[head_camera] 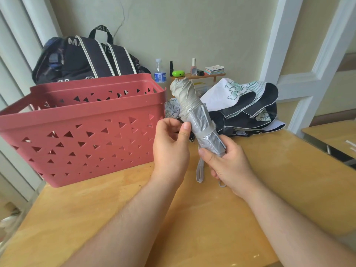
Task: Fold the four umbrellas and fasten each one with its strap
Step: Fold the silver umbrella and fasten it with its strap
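Note:
A folded silver and cream umbrella (194, 114) is held tilted, tip up and to the left, above the wooden table (269, 180). My right hand (227, 164) grips its lower end, and a grey wrist loop hangs below. My left hand (171, 145) holds the middle of the roll, thumb pressed on the fabric beside its pale strap (207, 131). Behind it lies an unfolded black and white umbrella (246, 105) with a green line drawing, spread on the table. Another patterned piece of fabric (172, 109) peeks out beside the basket.
A large red plastic basket (82, 128) with triangle holes stands at the left. A black backpack (86, 58) sits behind it. A water bottle (159, 71), small bottles and a green case (178, 73) stand on a low shelf against the wall.

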`<action>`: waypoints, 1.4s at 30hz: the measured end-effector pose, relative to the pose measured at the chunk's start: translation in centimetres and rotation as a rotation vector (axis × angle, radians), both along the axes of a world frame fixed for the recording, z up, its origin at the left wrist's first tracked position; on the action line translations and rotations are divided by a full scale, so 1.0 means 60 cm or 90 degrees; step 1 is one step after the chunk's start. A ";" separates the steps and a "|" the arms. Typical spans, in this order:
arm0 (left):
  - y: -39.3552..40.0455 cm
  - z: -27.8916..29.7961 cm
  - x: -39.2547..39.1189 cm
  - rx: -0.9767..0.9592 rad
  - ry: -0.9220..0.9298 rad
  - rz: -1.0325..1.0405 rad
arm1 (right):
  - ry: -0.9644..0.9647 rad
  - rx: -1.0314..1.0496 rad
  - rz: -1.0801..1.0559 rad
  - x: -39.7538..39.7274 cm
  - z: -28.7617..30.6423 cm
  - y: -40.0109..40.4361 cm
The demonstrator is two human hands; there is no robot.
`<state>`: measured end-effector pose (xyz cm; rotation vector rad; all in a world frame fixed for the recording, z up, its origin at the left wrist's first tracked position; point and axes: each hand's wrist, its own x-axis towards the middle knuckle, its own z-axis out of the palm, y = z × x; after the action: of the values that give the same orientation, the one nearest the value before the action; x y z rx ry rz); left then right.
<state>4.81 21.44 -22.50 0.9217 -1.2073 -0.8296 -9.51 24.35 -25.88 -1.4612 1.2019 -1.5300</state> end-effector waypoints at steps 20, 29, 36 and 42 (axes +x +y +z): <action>0.020 -0.019 -0.013 0.034 -0.154 -0.092 | -0.131 0.034 0.033 -0.009 0.012 0.000; 0.035 -0.005 -0.013 -0.008 -0.270 -0.070 | -0.214 0.072 0.095 -0.004 0.006 -0.009; 0.033 -0.003 -0.015 0.046 -0.195 -0.125 | -0.152 0.084 0.053 0.003 0.007 -0.004; 0.030 -0.006 -0.011 0.033 -0.268 -0.115 | -0.163 0.087 0.058 0.005 0.010 -0.001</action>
<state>4.15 23.24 -22.84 1.0754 -1.6585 -0.8365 -9.22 24.28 -25.26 -1.1759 1.0509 -1.4905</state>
